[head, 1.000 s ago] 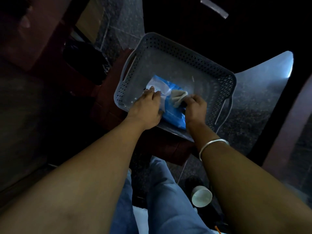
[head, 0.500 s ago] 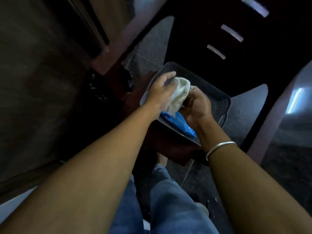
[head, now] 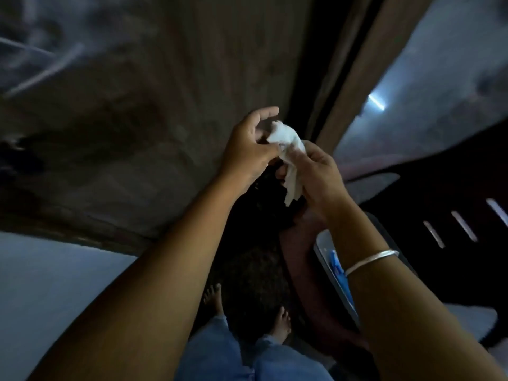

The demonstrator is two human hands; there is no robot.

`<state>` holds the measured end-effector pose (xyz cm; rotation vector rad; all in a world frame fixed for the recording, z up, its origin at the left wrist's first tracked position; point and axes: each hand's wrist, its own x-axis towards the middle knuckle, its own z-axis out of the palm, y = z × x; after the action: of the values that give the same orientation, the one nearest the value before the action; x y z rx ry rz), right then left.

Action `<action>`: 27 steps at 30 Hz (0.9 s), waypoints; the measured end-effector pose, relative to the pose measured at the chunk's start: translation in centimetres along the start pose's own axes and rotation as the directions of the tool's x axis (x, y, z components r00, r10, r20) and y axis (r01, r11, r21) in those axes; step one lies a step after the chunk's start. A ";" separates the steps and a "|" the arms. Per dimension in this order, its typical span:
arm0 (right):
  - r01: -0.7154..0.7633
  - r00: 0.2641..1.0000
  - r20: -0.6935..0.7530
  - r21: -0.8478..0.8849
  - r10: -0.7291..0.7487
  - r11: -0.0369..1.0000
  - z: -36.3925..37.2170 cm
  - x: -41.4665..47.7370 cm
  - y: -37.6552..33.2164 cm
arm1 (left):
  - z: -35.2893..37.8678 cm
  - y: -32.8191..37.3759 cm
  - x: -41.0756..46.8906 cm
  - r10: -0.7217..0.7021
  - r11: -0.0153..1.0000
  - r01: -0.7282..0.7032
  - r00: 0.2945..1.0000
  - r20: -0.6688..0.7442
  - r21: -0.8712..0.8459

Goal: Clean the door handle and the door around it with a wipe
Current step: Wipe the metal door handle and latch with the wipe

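A crumpled white wipe (head: 288, 149) hangs between both hands in the middle of the view. My right hand (head: 319, 174) grips its lower part in a closed fist. My left hand (head: 250, 144) pinches its upper corner with thumb and fingers, the forefinger raised. Behind the hands stands a dark brown wooden door (head: 143, 111), blurred, filling the upper left. No door handle shows in this frame. The blue wipe pack (head: 339, 270) lies in the grey basket (head: 323, 246) low at the right, mostly hidden by my right forearm.
The basket rests on a dark reddish stool (head: 305, 292). A door frame (head: 354, 78) runs up on the right, with a lit grey floor (head: 428, 86) beyond it. A dark chair with slots (head: 450, 229) stands at the right. My bare feet (head: 217, 298) are below.
Both hands have lifted the wipe out of the basket and up in front of the door. The view has swung from the basket toward the door.
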<state>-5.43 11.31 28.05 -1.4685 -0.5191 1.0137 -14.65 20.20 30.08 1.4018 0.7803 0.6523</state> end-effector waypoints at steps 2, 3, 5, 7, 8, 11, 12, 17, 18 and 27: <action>0.036 0.995 0.094 -0.040 -0.032 0.999 3.9 0.7 -2.1 | -4.5 2.3 -0.2 0.043 0.999 -0.041 0.995 -0.091 0.017; 0.056 0.991 0.121 -0.053 -0.049 0.997 5.4 0.9 -2.9 | -6.3 3.1 -0.4 0.052 0.999 -0.051 0.990 -0.133 0.010; 0.120 0.980 0.169 -0.078 -0.106 0.990 8.9 1.2 -4.6 | -10.3 4.7 -1.0 0.067 0.995 -0.082 0.970 -0.235 -0.053; 0.158 0.968 0.208 -0.064 -0.141 0.985 12.2 1.4 -6.2 | -13.5 5.9 -1.5 0.052 0.980 -0.111 0.945 -0.322 -0.167; 0.158 0.960 0.238 -0.034 -0.145 0.987 13.7 1.5 -7.0 | -14.8 6.3 -1.8 0.036 0.963 -0.124 0.939 -0.343 -0.240; 0.156 0.910 0.381 0.055 -0.165 0.986 18.5 1.8 -8.9 | -18.9 7.3 -2.8 0.020 0.914 -0.137 0.955 -0.296 -0.383; 0.170 0.893 0.413 0.052 -0.177 0.984 20.0 1.8 -9.4 | -20.2 7.6 -3.1 0.016 0.920 -0.116 0.966 -0.258 -0.375; 0.213 0.854 0.475 0.053 -0.212 0.976 24.6 1.8 -10.6 | -25.0 9.1 -4.1 0.112 0.946 -0.196 0.945 -0.307 -0.258; 0.229 0.837 0.495 0.067 -0.232 0.971 25.1 1.7 -10.8 | -25.7 9.5 -4.1 0.142 0.952 -0.218 0.935 -0.325 -0.213; 0.383 0.716 0.598 0.094 -0.360 0.919 29.5 1.9 -13.4 | -29.3 12.5 -5.0 0.416 0.909 -0.370 0.770 -0.483 0.192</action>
<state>-25.49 31.93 43.17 -0.9737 -1.2571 1.1376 -40.41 34.78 42.84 1.5020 0.9445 1.3835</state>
